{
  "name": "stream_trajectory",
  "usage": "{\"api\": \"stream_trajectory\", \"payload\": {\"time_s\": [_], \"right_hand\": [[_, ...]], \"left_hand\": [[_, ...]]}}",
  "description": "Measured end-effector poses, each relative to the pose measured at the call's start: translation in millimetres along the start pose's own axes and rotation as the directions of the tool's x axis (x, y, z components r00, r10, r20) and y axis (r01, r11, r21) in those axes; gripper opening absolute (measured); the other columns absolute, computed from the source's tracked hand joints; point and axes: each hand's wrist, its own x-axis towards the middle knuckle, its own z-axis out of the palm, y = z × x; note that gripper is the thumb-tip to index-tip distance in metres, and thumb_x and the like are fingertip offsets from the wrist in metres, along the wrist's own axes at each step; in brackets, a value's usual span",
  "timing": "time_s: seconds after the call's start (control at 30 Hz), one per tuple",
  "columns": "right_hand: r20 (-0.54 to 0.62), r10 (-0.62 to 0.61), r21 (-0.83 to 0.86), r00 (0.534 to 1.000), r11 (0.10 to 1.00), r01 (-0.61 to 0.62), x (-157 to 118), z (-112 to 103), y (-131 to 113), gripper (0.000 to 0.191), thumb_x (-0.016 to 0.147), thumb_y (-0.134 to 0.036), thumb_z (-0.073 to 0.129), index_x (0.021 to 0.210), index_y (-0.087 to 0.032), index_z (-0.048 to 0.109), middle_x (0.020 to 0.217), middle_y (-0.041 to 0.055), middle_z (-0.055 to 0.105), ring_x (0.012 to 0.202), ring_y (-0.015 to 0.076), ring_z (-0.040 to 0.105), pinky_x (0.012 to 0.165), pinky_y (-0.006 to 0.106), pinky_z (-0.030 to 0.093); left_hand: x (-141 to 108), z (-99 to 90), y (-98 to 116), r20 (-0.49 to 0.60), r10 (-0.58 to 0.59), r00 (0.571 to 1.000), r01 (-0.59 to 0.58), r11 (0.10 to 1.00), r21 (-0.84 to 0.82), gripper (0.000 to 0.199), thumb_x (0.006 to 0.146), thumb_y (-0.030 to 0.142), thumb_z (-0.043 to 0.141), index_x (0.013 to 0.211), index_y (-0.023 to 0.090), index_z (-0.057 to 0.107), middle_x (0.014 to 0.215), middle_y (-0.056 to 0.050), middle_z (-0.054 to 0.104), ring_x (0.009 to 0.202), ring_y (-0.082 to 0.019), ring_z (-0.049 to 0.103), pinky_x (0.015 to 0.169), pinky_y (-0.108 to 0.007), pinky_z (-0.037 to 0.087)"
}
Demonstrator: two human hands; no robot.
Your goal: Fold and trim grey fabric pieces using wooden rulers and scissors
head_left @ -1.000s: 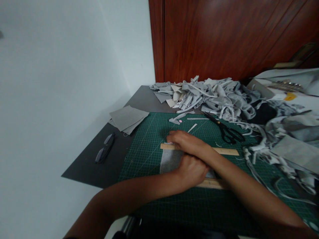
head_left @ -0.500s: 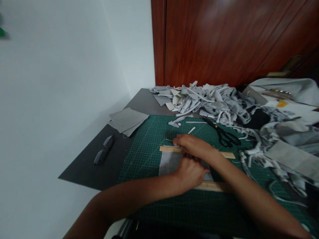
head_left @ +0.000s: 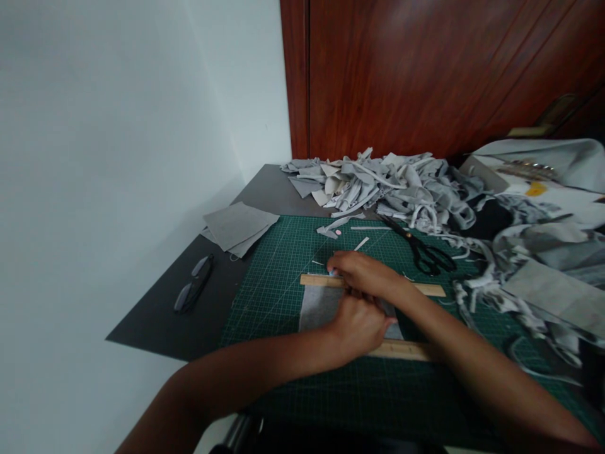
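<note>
A piece of grey fabric (head_left: pixel 319 309) lies on the green cutting mat (head_left: pixel 269 284), with a wooden ruler (head_left: pixel 314 279) across its far edge. Over the fabric, my left hand (head_left: pixel 362 325) presses down, thumb out to the side and its other fingers partly hidden beneath my right hand. My right hand (head_left: pixel 362 271) reaches across above it, fingers pinched at the ruler's far edge around something small and pale blue whose kind I cannot make out. A second wooden ruler (head_left: pixel 401 350) lies along the near edge, partly covered by my left hand and right forearm.
Black scissors (head_left: pixel 420 249) lie beyond my right hand, near thin fabric strips. Grey fabric scraps (head_left: pixel 378 183) are heaped at the back, with more cloth (head_left: pixel 562 293) at the right. Stacked grey fabric pieces (head_left: pixel 239 227) and eyeglasses (head_left: pixel 193 284) rest at the left.
The view has shifted slightly. My right fingers have lifted a little at the ruler's edge, and the pale blue bit shows more. My left hand stays in place.
</note>
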Motion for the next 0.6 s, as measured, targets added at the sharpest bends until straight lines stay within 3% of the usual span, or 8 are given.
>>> {"api": "stream_trajectory", "payload": {"time_s": [0.3, 0.6], "right_hand": [[-0.034, 0.044, 0.012, 0.998, 0.999, -0.043, 1.1, -10.4, 1.5, 0.031, 0.088, -0.001, 0.05, 0.1, -0.016, 0.074, 0.097, 0.0085, 0.074, 0.088, 0.0198, 0.063, 0.079, 0.029, 0.044], [0.009, 0.052, -0.046, 0.999, 0.998, -0.051, 1.6, -4.3, 3.2, 0.029, 0.084, 0.0, 0.05, 0.095, -0.015, 0.072, 0.093, 0.0083, 0.071, 0.084, 0.019, 0.06, 0.076, 0.029, 0.04]], "left_hand": [[-1.5, -7.7, 0.2, -0.032, -0.025, 0.999, 0.026, 0.998, 0.055, 0.057, 0.105, 0.054, 0.052, 0.11, 0.003, 0.075, 0.103, -0.021, 0.075, 0.103, -0.033, 0.07, 0.089, -0.045, 0.054], [-0.8, -2.5, -0.2, -0.074, 0.023, 0.997, -0.017, 0.997, 0.08, 0.053, 0.104, 0.053, 0.054, 0.102, 0.006, 0.078, 0.095, -0.019, 0.076, 0.099, -0.032, 0.072, 0.087, -0.045, 0.054]]}}
